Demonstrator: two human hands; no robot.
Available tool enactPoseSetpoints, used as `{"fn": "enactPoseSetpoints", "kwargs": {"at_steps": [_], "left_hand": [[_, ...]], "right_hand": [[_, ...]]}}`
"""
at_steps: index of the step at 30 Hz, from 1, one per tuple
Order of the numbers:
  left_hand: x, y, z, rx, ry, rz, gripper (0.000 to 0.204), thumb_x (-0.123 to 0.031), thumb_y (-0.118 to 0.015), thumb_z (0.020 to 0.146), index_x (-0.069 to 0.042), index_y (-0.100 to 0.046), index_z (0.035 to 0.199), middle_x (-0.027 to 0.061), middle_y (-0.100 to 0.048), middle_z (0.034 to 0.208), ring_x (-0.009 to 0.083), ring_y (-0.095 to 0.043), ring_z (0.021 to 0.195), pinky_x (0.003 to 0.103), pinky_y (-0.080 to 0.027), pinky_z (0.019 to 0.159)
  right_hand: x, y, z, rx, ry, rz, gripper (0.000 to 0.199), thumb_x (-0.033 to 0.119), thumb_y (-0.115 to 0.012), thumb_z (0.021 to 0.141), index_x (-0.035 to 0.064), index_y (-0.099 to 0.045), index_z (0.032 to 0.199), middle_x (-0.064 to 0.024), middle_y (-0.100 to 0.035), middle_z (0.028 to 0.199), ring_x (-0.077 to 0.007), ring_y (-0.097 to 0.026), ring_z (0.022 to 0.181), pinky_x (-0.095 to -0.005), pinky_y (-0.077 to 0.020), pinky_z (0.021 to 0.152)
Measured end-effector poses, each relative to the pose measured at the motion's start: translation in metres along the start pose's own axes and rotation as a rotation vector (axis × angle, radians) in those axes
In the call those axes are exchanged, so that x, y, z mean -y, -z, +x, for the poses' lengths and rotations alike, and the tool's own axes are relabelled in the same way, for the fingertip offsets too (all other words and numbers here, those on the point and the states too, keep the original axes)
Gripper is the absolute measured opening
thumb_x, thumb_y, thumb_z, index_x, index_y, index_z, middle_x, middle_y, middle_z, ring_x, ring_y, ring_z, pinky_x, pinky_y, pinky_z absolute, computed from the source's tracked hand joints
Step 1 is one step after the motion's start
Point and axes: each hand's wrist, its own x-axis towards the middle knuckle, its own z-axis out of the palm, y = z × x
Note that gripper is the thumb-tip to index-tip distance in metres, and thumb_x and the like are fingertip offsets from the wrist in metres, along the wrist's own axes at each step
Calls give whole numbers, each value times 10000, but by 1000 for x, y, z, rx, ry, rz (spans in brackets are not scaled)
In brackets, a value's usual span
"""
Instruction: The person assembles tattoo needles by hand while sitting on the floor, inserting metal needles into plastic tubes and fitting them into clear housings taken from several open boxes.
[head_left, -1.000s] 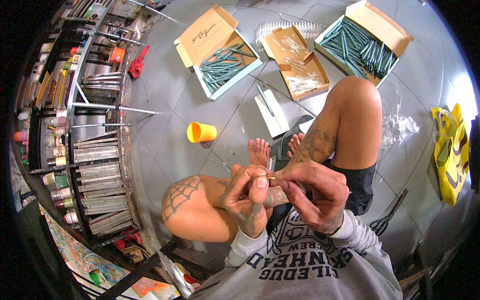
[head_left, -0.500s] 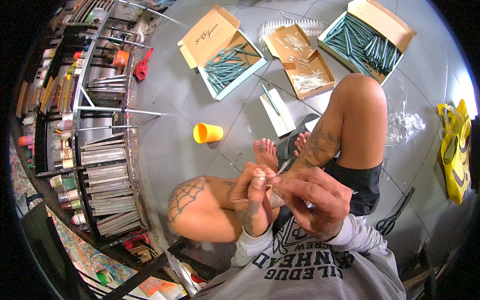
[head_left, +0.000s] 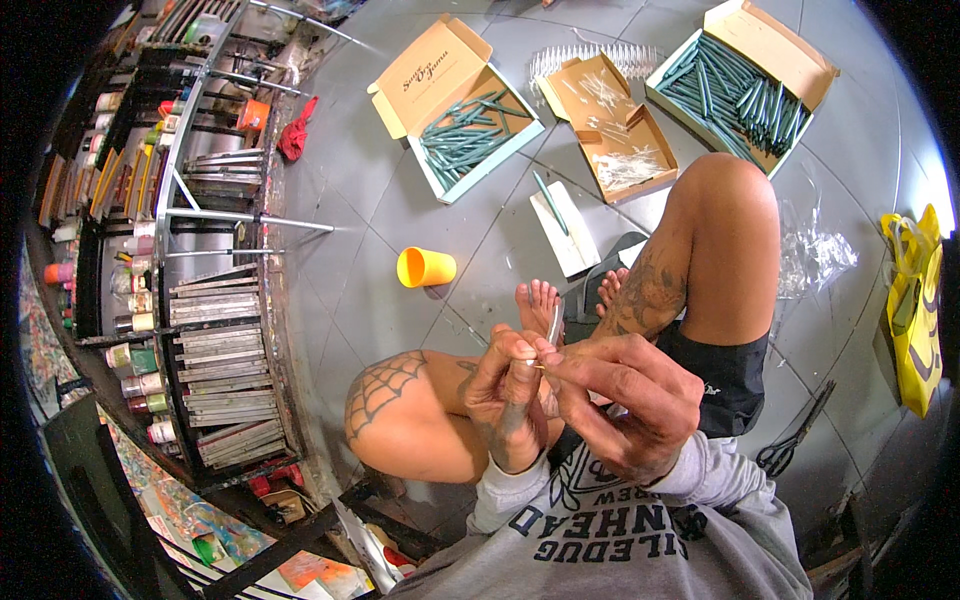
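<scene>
Whitish strip [head_left: 556, 322], yellow-orange cup [head_left: 430, 268], dark teal pens [head_left: 460, 142], grey sweatshirt [head_left: 620, 573], web-tattooed knee [head_left: 384, 398]

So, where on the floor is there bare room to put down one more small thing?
Bare grey floor shows between the metal rack, the yellow cup and the left open box. A smaller patch lies between the clear plastic, the yellow bag and the black scissors. It is crowded ahead, around the middle box, right box and flat white piece.

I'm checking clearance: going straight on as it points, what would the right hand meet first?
The right hand would likely meet the left hand first; whether they touch is unclear.
</scene>
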Motion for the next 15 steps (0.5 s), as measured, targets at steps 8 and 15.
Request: {"fn": "enactPoseSetpoints", "kwargs": {"at_steps": [8,15], "left_hand": [[0,0,-1,-16,-46,71,95,-65,-633,943,18,-643,988,114,-654,950,147,-518,910,302,-380,914],[1,0,0,-9,-68,96,79,-49,-628,940,19,-644,976,115,-664,958,145,-544,901,308,-373,938]], "right_hand": [[-1,-1,2,-22,39,13,282,-113,-721,668,-49,-732,943,-135,-702,822,-180,-692,698,-257,-542,585],[-4,-1,-2,-41,18,40,264,-99,-723,677,-58,-728,937,-145,-704,831,-197,-698,711,-273,-549,611]]}}
